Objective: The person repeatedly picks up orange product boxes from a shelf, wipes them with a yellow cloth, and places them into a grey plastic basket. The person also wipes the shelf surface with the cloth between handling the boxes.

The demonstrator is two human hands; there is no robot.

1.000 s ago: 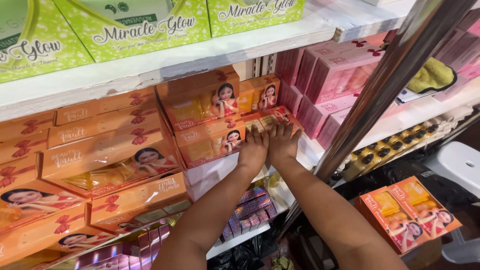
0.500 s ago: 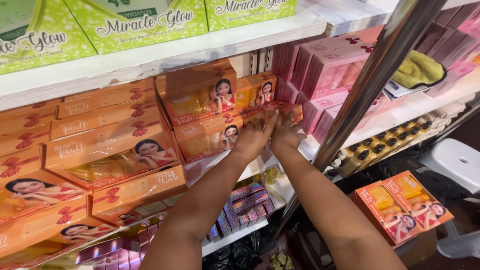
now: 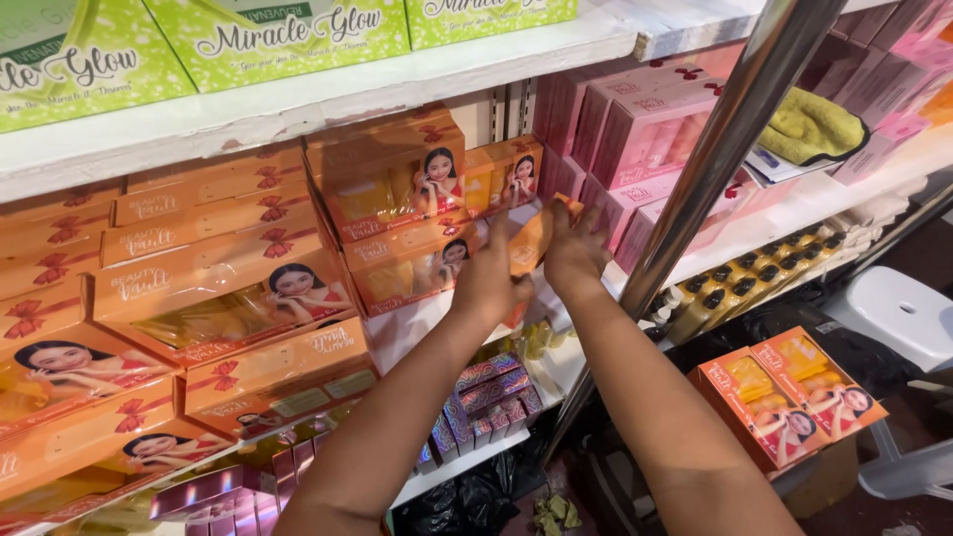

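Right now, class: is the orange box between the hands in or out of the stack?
Out: the orange box is tilted between both hands, off the stack.

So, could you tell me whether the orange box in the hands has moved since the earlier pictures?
Yes. The orange box has come out from the stacked boxes, toward the metal post.
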